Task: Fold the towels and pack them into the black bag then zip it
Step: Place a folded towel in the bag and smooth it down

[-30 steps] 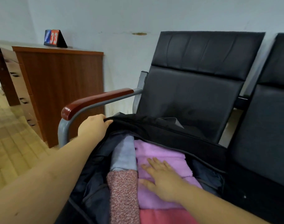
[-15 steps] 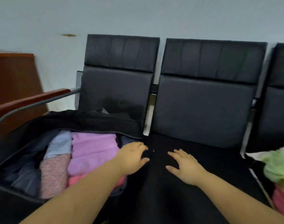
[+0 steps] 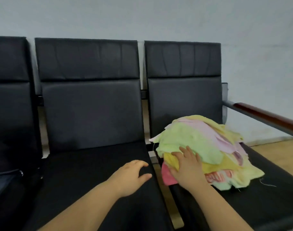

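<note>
the right hand (image 3: pixel 187 165) lies palm down on the near left side of the pile of towels (image 3: pixel 207 150), fingers straight and slightly spread, the tips on the light green towel (image 3: pixel 189 140) and the palm over the yellow and pink layers below. its forearm runs in from the lower right. the left hand (image 3: pixel 132 174) hovers over or rests on the middle seat (image 3: pixel 92 172), near its right edge, fingers loosely curved and holding nothing; whether it touches the cushion cannot be told. its forearm comes in from the lower left. the pile sits unfolded on the right seat (image 3: pixel 259 197), heaped in green, lilac, yellow and pink, just beside the gap between the seats. only a dark corner of the black bag (image 3: pixel 4 180) shows at the far left edge, well apart from both hands. a wooden armrest (image 3: pixel 267 117) stands to the right.
</note>
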Demonstrator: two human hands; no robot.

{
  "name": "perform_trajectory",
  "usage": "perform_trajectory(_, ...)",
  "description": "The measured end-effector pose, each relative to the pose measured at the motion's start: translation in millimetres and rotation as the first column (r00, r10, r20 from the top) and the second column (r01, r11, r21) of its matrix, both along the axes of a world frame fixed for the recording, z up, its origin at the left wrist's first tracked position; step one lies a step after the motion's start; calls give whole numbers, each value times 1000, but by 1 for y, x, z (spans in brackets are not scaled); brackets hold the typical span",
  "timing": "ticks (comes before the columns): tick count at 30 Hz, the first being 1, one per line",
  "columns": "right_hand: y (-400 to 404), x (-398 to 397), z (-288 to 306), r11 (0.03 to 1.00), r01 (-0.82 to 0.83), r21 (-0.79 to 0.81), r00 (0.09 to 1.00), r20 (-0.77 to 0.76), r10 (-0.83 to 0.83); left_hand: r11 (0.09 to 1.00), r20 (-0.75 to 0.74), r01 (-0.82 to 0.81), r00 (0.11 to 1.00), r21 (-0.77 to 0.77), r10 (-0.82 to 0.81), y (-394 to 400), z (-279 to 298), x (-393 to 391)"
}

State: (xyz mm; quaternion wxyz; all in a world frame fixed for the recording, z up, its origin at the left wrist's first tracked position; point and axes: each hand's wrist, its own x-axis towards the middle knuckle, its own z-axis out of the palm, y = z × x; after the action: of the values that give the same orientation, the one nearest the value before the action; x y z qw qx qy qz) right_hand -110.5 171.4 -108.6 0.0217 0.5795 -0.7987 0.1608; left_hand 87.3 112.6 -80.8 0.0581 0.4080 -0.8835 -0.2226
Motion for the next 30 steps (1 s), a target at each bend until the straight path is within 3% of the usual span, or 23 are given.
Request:
perform_trajectory(6, 13, -72, -14, 937, 278, -212, 933, 290, -212, 999, -136, 45, 990, 20, -41, -9, -16, -83)
perform_trajectory(11, 11, -111, -25, 906, 404, -129, 878, 333, -344, 993, -278, 9, 960, 119, 25, -16, -17, -144)
perform_trajectory(13, 12, -118, -25, 905, 412, -101, 870, 339, -358, 967, -360, -16, 927, 255, 110, -17, -17, -166)
perform_trajectory(18, 13, -120, -20, 902, 388, -189, 838, 480, -260, 818, -455, -59, 807, 572, 376, -18, -29, -199)
perform_trajectory(21, 15, -100, -9, 905, 215, -367, 877, 480, -13, 598, -457, -11, 635, 801, 623, -19, -22, -198)
perform_trajectory(23, 17, -75, 0, 936, 17, -352, 804, 562, 197, 428, -400, 73, 523, 901, 752, -26, -16, -187)
perform_trajectory(26, 17, -41, 5, 933, -199, -299, 585, 728, 358, 394, -390, 95, 469, 914, 793, -39, -15, -162)
perform_trajectory(29, 6, -30, 6, 933, 6, -359, 469, 825, 315, 450, -446, 118, 490, 885, 749, -38, -9, -135)
perform_trajectory(30, 0, -29, 6, 935, 116, -335, 378, 885, 270, 469, -458, 127, 538, 874, 708, -36, -7, -125)
